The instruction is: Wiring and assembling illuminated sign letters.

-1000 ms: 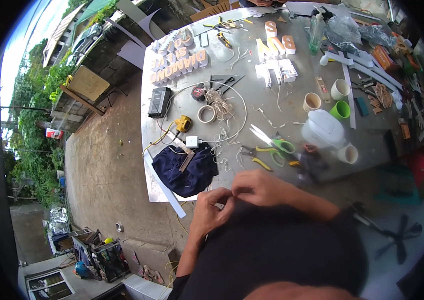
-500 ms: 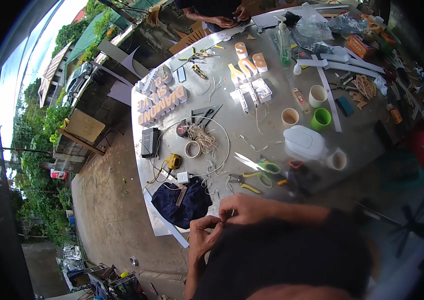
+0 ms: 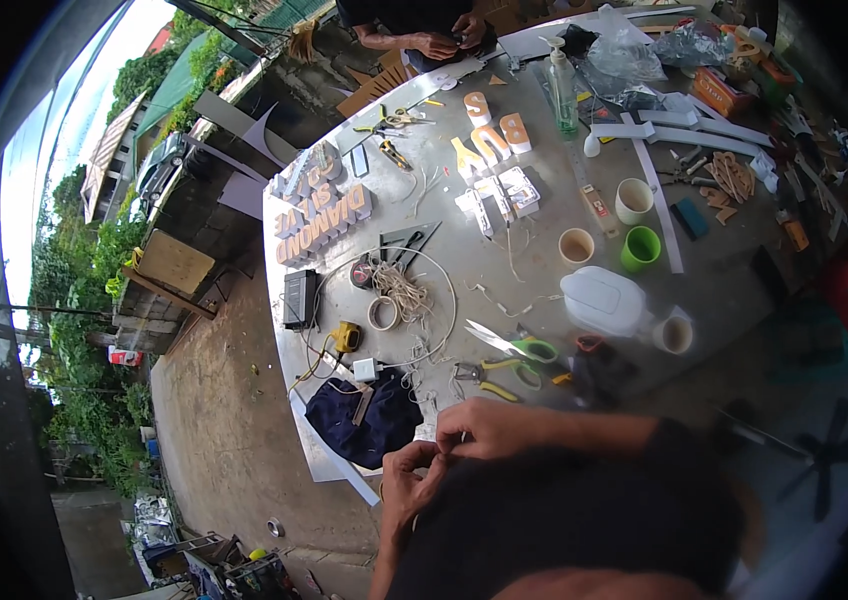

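Close to my body, at the table's near edge, my left hand (image 3: 407, 478) and my right hand (image 3: 474, 426) meet fingertip to fingertip. Both are closed in a pinch. Whatever sits between the fingers is too small or hidden to make out. Left of them lies a bundled dark blue cloth (image 3: 384, 425) with a short flat strip (image 3: 362, 405) on it. Just beyond my right hand are yellow-handled pliers (image 3: 489, 381) and green-handled scissors (image 3: 519, 345). Thin pale wires (image 3: 419, 370) lie between the cloth and the pliers.
White-sided block letters (image 3: 324, 228) stand in groups across the metal table (image 3: 504, 285). Cups (image 3: 641, 248), a white lidded tub (image 3: 604, 300), a wire bundle (image 3: 404, 288) and a tape roll (image 3: 382, 313) lie mid-table. At the far edge another person's hands (image 3: 444, 42) hold something small.
My hands stay pinched together in nearly the same spot. The view has shifted slightly. The other person's hands still work close together at the far edge.
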Demonstrator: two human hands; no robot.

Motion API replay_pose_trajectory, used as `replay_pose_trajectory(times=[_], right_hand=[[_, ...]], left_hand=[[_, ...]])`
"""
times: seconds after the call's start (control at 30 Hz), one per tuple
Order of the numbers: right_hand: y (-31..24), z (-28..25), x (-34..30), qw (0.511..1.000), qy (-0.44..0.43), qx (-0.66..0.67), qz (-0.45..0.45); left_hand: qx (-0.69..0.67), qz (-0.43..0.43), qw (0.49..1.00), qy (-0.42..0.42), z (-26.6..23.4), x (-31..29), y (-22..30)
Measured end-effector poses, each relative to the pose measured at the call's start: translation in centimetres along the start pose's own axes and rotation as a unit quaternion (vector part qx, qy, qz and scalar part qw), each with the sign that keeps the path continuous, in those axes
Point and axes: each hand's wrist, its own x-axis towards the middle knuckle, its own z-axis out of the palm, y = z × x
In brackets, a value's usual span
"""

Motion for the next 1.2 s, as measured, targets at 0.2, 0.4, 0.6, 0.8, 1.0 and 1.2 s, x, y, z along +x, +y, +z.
replay_pose_trajectory(times=[0.2, 0.4, 0.6, 0.8, 1.0, 1.2], right_hand=[[0.0, 0.1, -0.6, 1.000, 0.014, 0.007, -0.022], [-0.1, 0.6, -1.1, 0.999, 0.027, 0.006, -0.026], [0.0, 0.8, -0.9, 0.999, 0.027, -0.002, -0.025], [0.2, 1.3, -0.6, 0.998, 0.027, -0.031, -0.040], [0.7, 2.0, -0.6, 0.999, 0.014, -0.035, -0.037], [1.0, 2.9, -1.1, 0.996, 0.005, -0.075, -0.054]], left_hand=[[0.015, 0.027, 1.000, -0.003, 0.1, 0.2, 0.4], [0.020, 0.019, 1.000, 0.010, 0.4, 0.3, -0.7], [-0.032, 0.003, 0.999, 0.030, 0.7, 0.2, -1.0], [-0.096, -0.027, 0.995, 0.030, 0.8, -0.4, -2.2], [-0.145, -0.060, 0.987, 0.026, 1.2, -1.0, -2.0], [-0.211, -0.051, 0.975, 0.038, 2.0, -1.5, -4.0]])
